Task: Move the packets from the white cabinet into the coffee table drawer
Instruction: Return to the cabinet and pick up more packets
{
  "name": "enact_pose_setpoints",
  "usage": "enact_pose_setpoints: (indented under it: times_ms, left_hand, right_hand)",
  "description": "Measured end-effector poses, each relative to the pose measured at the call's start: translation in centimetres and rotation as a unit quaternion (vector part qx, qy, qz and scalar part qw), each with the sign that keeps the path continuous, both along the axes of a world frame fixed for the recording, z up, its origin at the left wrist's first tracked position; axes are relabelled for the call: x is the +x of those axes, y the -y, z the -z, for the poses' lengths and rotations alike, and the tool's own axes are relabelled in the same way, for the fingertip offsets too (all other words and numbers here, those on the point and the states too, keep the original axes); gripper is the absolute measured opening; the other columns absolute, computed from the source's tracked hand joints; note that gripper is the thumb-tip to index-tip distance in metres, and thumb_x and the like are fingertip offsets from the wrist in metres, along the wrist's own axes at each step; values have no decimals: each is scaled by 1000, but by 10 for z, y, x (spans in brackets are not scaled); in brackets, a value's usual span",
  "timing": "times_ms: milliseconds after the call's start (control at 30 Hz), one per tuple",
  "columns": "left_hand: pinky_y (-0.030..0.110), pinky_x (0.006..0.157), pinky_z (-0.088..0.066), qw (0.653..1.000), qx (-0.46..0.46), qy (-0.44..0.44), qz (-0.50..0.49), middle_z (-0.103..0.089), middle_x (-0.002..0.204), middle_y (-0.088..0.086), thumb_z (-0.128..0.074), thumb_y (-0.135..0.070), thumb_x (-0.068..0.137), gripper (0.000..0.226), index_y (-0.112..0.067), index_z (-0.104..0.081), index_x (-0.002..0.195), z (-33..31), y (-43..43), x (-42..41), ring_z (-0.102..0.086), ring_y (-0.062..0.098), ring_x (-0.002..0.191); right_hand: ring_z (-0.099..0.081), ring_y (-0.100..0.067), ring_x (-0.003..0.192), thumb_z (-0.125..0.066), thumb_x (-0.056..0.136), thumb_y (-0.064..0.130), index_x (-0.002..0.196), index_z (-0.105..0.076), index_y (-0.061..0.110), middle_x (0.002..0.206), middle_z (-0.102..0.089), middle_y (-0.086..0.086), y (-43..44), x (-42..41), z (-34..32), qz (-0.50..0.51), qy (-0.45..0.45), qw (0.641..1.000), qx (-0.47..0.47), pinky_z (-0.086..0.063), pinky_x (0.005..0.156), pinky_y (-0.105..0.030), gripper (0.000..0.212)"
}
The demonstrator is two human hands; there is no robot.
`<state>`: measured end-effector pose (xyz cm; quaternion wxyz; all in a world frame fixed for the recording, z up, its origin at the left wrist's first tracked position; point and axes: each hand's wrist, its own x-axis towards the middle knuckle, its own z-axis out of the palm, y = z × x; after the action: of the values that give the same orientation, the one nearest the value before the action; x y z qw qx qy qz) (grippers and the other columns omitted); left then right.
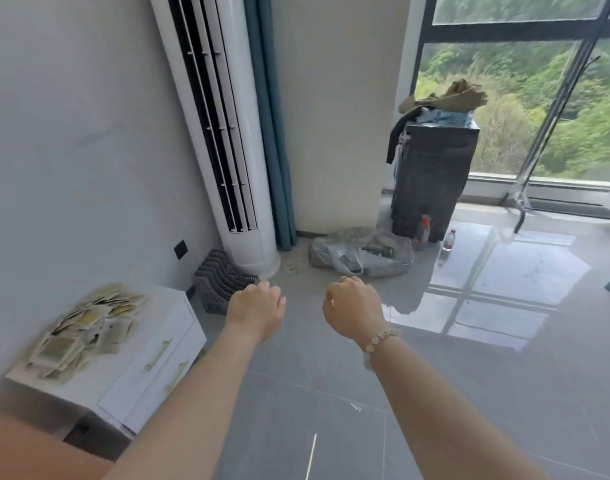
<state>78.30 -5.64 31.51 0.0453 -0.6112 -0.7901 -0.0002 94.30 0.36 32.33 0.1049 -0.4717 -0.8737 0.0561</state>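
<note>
1. Both hands are out in front of me over the floor: the left hand [258,306] and the right hand [352,306] hang with fingers loosely curled. As far as I can see neither carries anything. A bead bracelet [379,337] sits on the right wrist.
2. The packets [85,327] lie in a loose, overlapping heap on top of the white cabinet [165,303], at my lower left against the wall. The left hand is nearer to them, but both hands are well apart from the heap.
3. The cabinet's front is closed, with its gold handles [159,353] facing the room. Motion blur keeps me from counting the packets.
4. The coffee table drawer is nowhere in view, so I cannot say whether any packets are already in it.
5. My judgement: a large heap is left on the cabinet and both hands are empty, so most of the work is ahead. The next move would be a reach down and left to the heap.
6. Further out, a grey rack [223,282] stands on the floor [331,393] beside a tall white air conditioner [241,168], with a blue curtain [272,133] behind it.
7. Beyond that are a plastic bag [362,252], a dark bin [435,178] heaped with cloth, two bottles [449,239] and the window [539,98].
</note>
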Motion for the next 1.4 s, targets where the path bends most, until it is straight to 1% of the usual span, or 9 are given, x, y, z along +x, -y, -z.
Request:
enact_pose_setpoints:
  times_ms: [333, 567, 767, 833, 900, 1100, 1233, 1300, 1400]
  left_hand:
    - [36, 84, -44, 993, -22, 24, -114, -57, 113, 7, -28, -32, 100, 37, -13, -58, 110, 25, -18, -88, -55, 27, 106]
    - [33, 80, -45, 976, -23, 25, -213, -59, 114, 6, -28, -32, 100, 38, -14, -59, 113, 26, -47, -163, -58, 27, 105]
    - [32, 75, -43, 953, -11, 31, -303, -60, 112, 5, -28, -33, 101, 39, -14, -59, 116, 29, -63, -226, -59, 27, 100]
    - [31, 71, -42, 941, -12, 36, -337, -61, 110, 5, -29, -34, 100, 39, -15, -60, 114, 34, -64, -242, -59, 26, 99]
    - [31, 68, -41, 929, -11, 43, -368, -61, 110, 4, -29, -34, 100, 38, -15, -60, 113, 38, -60, -253, -60, 26, 99]
    - [30, 71, -41, 896, -25, 59, -439, -62, 110, 2, -30, -34, 99, 36, -16, -60, 112, 46, -33, -286, -60, 25, 100]
    - [31, 70, -44, 888, -26, 42, -457, -63, 108, 2, -31, -33, 99, 36, -16, -60, 111, 51, -25, -320, -62, 24, 98]
    - [29, 68, -41, 886, -33, 41, -461, -62, 108, 3, -30, -33, 100, 36, -16, -60, 110, 56, -25, -341, -61, 24, 98]
    - [30, 67, -38, 880, -35, 49, -471, -61, 107, 2, -29, -33, 100, 36, -16, -60, 108, 64, -27, -377, -60, 24, 99]
  right_hand:
    - [-54, -23, 102, -37, 96, 21, 96, -65, 11, 105, -63, -6, -52, -118, 14, -127, 41, 991, 1, -37, 77, -28, 29]
    - [-53, -25, 105, -37, 95, 21, 102, -64, 10, 108, -60, -7, -103, -219, 12, -247, 59, 967, -5, -39, 83, -31, 29]
    - [-52, -24, 105, -37, 95, 19, 97, -63, 9, 102, -58, -6, -139, -301, 15, -325, 67, 943, -5, -36, 76, -29, 28]
    - [-51, -25, 105, -38, 94, 18, 98, -63, 9, 99, -57, -6, -143, -327, 20, -356, 73, 931, -12, -37, 77, -30, 27]
    - [-51, -25, 105, -37, 94, 18, 101, -63, 9, 104, -59, -7, -143, -349, 25, -386, 78, 919, -8, -39, 80, -31, 29]
    - [-52, -23, 105, -36, 96, 23, 106, -64, 11, 106, -59, -6, -130, -406, 42, -459, 90, 884, -18, -40, 84, -31, 32]
    - [-51, -24, 104, -33, 96, 21, 105, -62, 10, 107, -59, -7, -127, -448, 51, -480, 99, 872, -20, -37, 81, -31, 32]
    - [-51, -24, 104, -32, 96, 20, 104, -61, 10, 107, -58, -7, -127, -471, 54, -485, 104, 868, -21, -35, 80, -31, 32]
    - [-50, -24, 105, -32, 96, 22, 103, -61, 10, 107, -58, -7, -128, -508, 59, -489, 121, 863, -29, -37, 84, -32, 32]
